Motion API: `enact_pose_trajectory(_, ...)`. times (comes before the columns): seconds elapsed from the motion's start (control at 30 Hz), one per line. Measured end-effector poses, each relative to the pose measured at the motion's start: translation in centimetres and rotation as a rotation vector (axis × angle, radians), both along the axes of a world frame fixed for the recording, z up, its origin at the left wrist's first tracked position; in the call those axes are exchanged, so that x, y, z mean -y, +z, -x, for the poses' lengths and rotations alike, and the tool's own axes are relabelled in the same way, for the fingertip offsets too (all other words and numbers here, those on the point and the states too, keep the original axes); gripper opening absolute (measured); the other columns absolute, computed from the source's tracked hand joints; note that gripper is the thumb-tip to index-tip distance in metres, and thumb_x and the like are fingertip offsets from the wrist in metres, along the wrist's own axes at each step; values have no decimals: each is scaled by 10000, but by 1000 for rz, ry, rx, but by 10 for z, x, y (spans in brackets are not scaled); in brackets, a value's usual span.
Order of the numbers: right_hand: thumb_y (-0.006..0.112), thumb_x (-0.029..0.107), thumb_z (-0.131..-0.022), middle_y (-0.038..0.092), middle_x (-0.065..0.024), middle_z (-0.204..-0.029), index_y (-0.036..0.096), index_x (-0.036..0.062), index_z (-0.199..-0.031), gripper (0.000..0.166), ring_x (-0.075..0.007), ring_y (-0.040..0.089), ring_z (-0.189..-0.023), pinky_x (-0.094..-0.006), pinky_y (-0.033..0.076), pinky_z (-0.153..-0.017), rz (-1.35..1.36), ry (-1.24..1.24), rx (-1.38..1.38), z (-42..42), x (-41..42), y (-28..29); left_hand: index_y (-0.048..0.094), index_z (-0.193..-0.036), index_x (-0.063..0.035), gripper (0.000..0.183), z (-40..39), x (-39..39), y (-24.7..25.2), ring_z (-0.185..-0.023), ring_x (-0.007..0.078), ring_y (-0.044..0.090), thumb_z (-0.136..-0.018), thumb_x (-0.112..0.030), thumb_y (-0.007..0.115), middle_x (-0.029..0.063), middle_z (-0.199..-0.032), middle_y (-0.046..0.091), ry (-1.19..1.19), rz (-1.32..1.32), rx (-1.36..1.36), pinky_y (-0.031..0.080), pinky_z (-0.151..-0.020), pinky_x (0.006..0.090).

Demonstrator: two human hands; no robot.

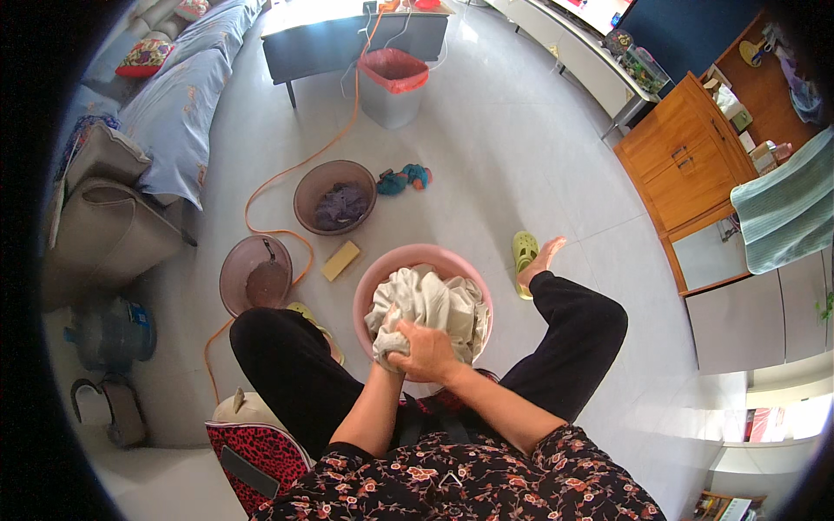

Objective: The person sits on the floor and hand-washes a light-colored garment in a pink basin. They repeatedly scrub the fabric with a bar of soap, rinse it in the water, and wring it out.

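A pink plastic basin [480, 269] stands on the floor between my knees, heaped with cream-coloured cloth [427, 296]. My right hand [427, 350] grips a bunched part of this cloth at the basin's near edge. My left hand [391, 338] is at the same bunch, mostly wrapped or covered by cloth, so its fingers are hard to make out. The rest of the cloth lies loosely folded in the basin.
Beyond are a brown basin [305, 195] with dark purple cloth, another brown basin [228, 273], a yellow block [340, 260], teal cloth [404, 180] and a lined bin [391, 104]. An orange cord [326, 144] crosses the floor. A green clog [523, 251] lies beside my right foot.
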State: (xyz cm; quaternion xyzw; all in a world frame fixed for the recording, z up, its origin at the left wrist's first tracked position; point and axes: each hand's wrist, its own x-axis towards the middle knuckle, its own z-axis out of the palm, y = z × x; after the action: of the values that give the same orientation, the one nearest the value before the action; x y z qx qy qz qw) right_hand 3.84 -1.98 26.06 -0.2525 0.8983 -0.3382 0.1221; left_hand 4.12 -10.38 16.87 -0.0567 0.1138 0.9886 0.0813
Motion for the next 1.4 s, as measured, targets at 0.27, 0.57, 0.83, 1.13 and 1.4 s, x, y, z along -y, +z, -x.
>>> enact_pose_trajectory(0.27, 536, 425, -760, 618, -220, -769, 565, 82, -1050, 450, -366, 611, -752, -454, 477, -682, -60, -414, -56, 54, -32, -54, 457, -1234, -113, 430, 21, -31, 2, -1061, 235, 519, -919, -398, 394, 70, -1197, 515, -118, 132, 446, 446, -900, 408)
enact_pose_trajectory(0.57, 560, 418, -779, 625, -183, -760, 567, 55, -1044, 449, -365, 616, -673, -465, 482, -632, -71, -239, -89, 34, -18, -36, 485, -1198, -98, 377, 9, -9, -85, -1102, 212, 483, -924, -349, 415, 68, -1232, 481, -151, -196, 8, 395, -943, 395)
enact_pose_trajectory(0.83, 523, 548, -791, 622, -196, -753, 578, 40, -927, 529, -333, 622, -688, -435, 490, -629, 160, -119, -344, -6, -2, -27, 493, -1161, -88, 391, -3, 1, -25, -1021, 251, 526, -891, -364, 432, 85, -1120, 542, -36, 83, 160, 440, -883, 421)
enact_pose_trajectory(1.13, 593, 301, -797, 623, -126, -942, 614, 40, -898, 281, -257, 604, -855, -345, 485, -736, 267, -599, -15, 96, -93, -81, 397, -1235, -51, 388, 28, 18, 35, -1103, 276, 504, -890, -215, 466, 99, -1206, 494, 48, 68, 482, 404, -964, 460)
enact_pose_trajectory(1.4, 600, 93, -791, 557, -87, -1150, 510, 76, -1176, 396, -189, 531, -1057, -320, 415, -915, 516, -87, 249, 31, -37, 0, 425, -1246, -117, 379, 26, 13, -59, -1132, 173, 455, -918, -307, 447, 35, -1214, 476, 117, 356, 352, 405, -938, 349)
